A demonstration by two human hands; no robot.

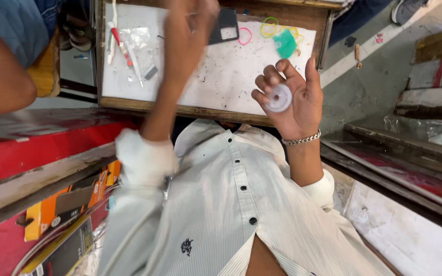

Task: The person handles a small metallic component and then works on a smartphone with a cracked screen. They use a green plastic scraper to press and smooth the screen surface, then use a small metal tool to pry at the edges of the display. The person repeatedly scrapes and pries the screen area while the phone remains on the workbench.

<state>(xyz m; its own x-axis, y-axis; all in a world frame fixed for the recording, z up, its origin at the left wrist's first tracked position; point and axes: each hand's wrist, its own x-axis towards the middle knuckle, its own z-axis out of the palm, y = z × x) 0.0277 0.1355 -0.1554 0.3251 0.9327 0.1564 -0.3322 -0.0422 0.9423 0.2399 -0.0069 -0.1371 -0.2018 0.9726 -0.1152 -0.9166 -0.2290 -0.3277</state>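
Small white disc in play
Your right hand (292, 99) curls around the disc (280, 98): light, stiff, slippery; pinch its rim. Left hand (190, 13) blurred, grip unclear.

left hand (193, 13) blurred, cut off above

We see a small wooden table (144, 104) topped with a white sheet (221, 76) speckled with dark marks. On the sheet lie several pens and thin tools (121, 46) beside a clear plastic wrapper (138, 36) and a small grey block (150, 72). Farther along rest a black frame-shaped piece (225, 25), a pink rubber band (245, 36), green and yellow bands (269, 26), and a teal scrap (285, 43).
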